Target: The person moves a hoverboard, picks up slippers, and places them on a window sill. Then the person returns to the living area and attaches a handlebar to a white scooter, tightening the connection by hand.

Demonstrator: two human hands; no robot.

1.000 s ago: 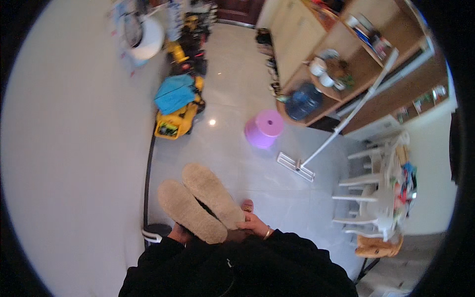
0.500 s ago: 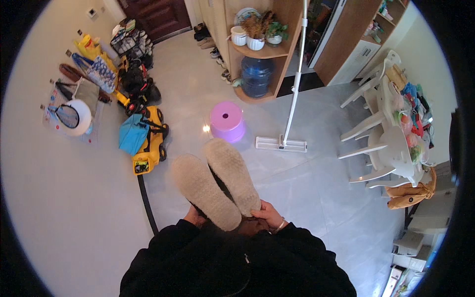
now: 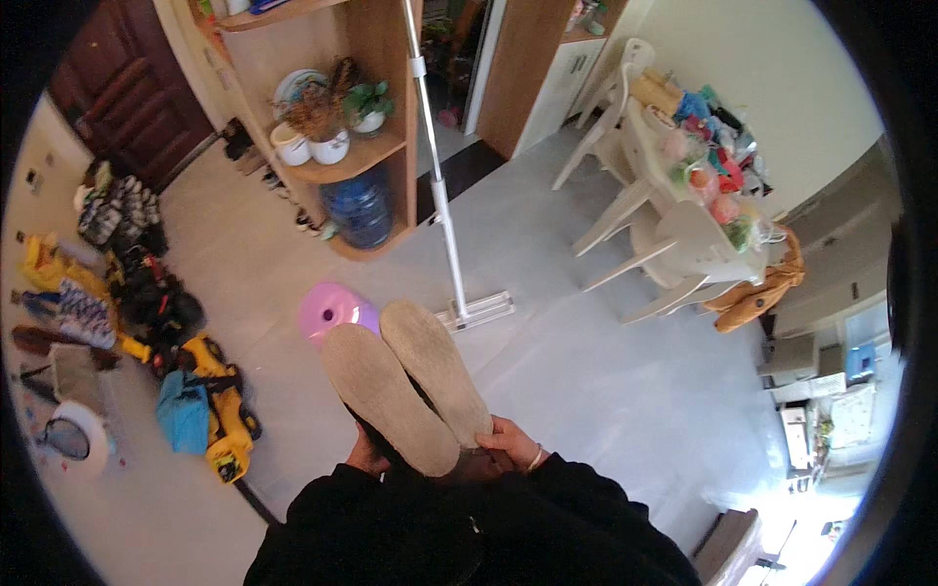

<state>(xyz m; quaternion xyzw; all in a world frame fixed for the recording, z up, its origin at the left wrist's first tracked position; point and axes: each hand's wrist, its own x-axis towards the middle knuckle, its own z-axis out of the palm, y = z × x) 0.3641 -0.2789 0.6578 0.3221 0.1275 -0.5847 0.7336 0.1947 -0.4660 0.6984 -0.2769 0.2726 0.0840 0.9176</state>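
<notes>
Two beige, fuzzy-faced insoles lie side by side in front of my chest, with dark edges showing beneath them. My left hand (image 3: 365, 452) is closed at the near left side of the left insole (image 3: 389, 398), its fingers mostly hidden below. My right hand (image 3: 515, 445) pinches the near end of the right insole (image 3: 437, 369), with the thumb on top and a bracelet at the wrist. Just beyond the far ends stands a purple stool (image 3: 337, 305), partly covered by the insoles.
A flat mop (image 3: 484, 313) stands upright beyond the insoles. Behind it is a wooden shelf (image 3: 357, 156) with potted plants and a blue water bottle (image 3: 358, 210). White chairs (image 3: 674, 244) and a cluttered table are right; a yellow toy truck (image 3: 230, 415) and hanging bags line the left.
The view has turned to the right, so the stool, mop and shelf sit further left. Both hands still hold the insoles, which now overlap the stool in the picture.
</notes>
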